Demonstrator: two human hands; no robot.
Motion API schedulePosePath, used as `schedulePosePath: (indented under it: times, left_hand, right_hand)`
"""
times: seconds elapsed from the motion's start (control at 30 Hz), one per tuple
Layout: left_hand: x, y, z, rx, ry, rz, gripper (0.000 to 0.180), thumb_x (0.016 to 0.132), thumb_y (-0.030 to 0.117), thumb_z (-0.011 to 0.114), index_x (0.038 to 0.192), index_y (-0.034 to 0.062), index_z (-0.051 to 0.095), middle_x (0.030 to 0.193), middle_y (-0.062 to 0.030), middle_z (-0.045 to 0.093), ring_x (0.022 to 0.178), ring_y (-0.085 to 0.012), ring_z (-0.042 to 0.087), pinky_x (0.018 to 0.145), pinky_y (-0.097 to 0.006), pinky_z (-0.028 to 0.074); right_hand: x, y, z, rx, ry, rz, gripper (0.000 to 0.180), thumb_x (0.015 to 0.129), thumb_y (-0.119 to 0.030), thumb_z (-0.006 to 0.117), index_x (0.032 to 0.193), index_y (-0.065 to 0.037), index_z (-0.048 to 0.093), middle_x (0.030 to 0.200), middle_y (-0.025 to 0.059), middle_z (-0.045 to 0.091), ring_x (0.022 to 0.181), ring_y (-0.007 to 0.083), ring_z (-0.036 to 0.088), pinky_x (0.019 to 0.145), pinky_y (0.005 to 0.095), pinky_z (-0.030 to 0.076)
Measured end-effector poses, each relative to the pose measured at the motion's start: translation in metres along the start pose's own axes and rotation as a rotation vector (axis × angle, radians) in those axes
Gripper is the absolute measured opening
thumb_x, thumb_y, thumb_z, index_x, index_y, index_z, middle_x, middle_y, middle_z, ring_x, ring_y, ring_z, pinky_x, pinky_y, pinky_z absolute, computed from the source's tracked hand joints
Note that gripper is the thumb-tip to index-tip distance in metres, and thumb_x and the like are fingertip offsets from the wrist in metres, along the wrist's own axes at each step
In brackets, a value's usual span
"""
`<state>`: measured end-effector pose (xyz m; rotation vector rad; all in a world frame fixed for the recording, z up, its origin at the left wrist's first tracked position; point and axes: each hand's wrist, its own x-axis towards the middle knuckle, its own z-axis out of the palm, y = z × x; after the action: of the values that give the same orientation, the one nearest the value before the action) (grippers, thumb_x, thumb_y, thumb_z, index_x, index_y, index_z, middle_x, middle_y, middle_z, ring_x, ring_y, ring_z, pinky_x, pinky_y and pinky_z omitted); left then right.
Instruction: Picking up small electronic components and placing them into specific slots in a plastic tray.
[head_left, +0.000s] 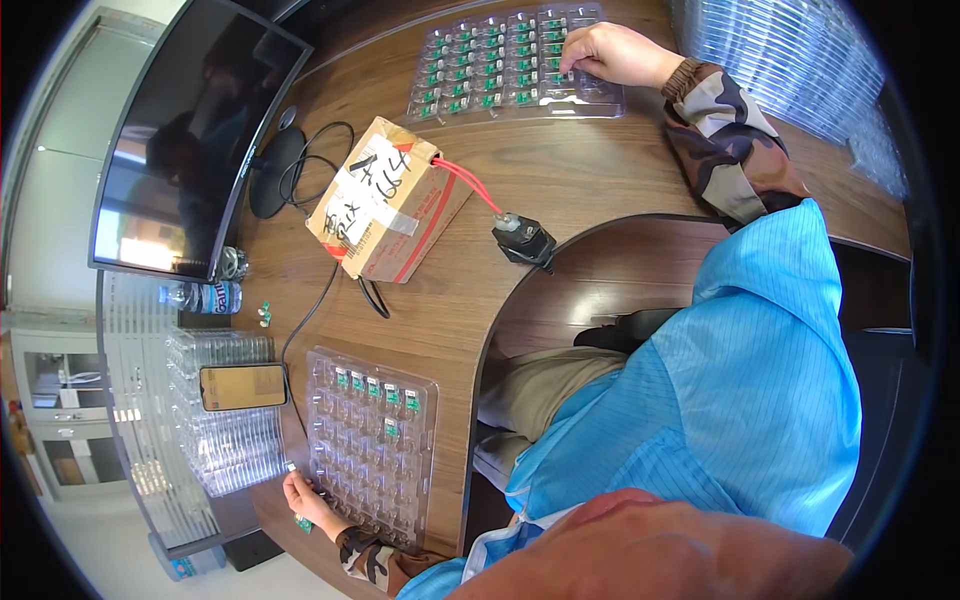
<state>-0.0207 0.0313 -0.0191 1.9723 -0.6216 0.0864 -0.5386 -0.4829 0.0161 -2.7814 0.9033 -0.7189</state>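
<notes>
Lower tray (365,460) lengthwise up the view

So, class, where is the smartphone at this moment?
In the head view, the smartphone lies on the stacked clear trays at the picture's left, below the labelled bottle and just left of the partly filled tray.

A curved brown desk (440,310) carries a monitor (200,140) on its stand, a carton (400,215), a black plug (522,240), cables (375,300), a bottle (205,297), loose green boards (265,314), a fuller tray (585,103), a sparser tray (345,420) and stacked clear trays (225,450).
</notes>
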Motion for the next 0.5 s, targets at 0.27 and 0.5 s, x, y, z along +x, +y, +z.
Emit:
schedulePosePath:
  times: [0.27, 0.5]
  left_hand:
    - [0.007, -0.003, 0.002, 0.033, -0.007, 0.020, 0.016, 0.084, 0.017, 0.053, 0.073, 0.0063, 0.053, 0.058, 0.0051, 0.041, 0.053, -0.0036, 0.035, 0.048, -0.018, 0.027]
    - [-0.002, -0.010, -0.005, 0.047, 0.002, 0.009, 0.013, 0.084, 0.014, 0.052, 0.075, 0.0047, 0.053, 0.059, 0.0046, 0.042, 0.053, -0.0033, 0.035, 0.047, -0.018, 0.027]
  right_hand:
    - [0.000, 0.001, 0.009, -0.082, 0.141, 0.029, 0.016, 0.075, -0.009, 0.052, 0.089, -0.007, 0.060, 0.088, 0.0058, 0.059, 0.081, 0.0260, 0.057, 0.069, 0.0343, 0.046]
    - [0.008, -0.008, 0.011, -0.083, 0.428, 0.000, 0.014, 0.078, -0.004, 0.052, 0.090, -0.004, 0.057, 0.094, 0.0079, 0.057, 0.083, 0.0262, 0.056, 0.072, 0.0303, 0.046]
